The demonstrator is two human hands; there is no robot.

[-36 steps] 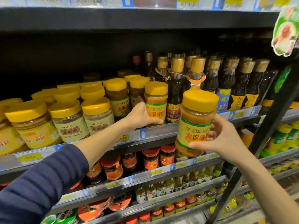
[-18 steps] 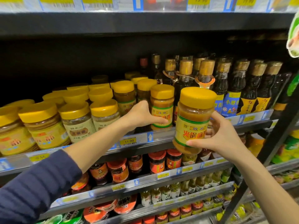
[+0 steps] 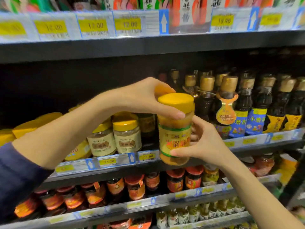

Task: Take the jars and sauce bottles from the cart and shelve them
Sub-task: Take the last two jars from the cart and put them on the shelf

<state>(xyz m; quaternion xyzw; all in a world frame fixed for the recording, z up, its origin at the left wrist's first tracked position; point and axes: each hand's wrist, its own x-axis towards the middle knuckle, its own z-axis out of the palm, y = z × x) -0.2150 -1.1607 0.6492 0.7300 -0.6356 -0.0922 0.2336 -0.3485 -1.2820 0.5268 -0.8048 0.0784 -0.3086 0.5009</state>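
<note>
A sauce jar [image 3: 175, 131] with a yellow lid and a yellow-green label is held upright in front of the middle shelf [image 3: 115, 161]. My right hand [image 3: 206, 142] grips its body from the right, thumb across the lower label. My left hand [image 3: 142, 96] curls over its top from the left, thumb pressed just under the lid. A second yellow lid [image 3: 162, 88] shows under my left fingers, behind the held jar; I cannot tell what it belongs to. The jar's base hangs level with the shelf's price rail.
Pale yellow-lidded jars [image 3: 127, 136] stand on the shelf to the left of the held jar. Dark sauce bottles [image 3: 257, 109] with gold caps fill the right side. Red-lidded jars [image 3: 175, 179] line the shelf below. The upper shelf edge [image 3: 148, 45] runs overhead.
My left hand left the shelf jar, rose and moved right onto the top of the held jar. The held jar shifted left toward the shelf, and the view tilted upward.
</note>
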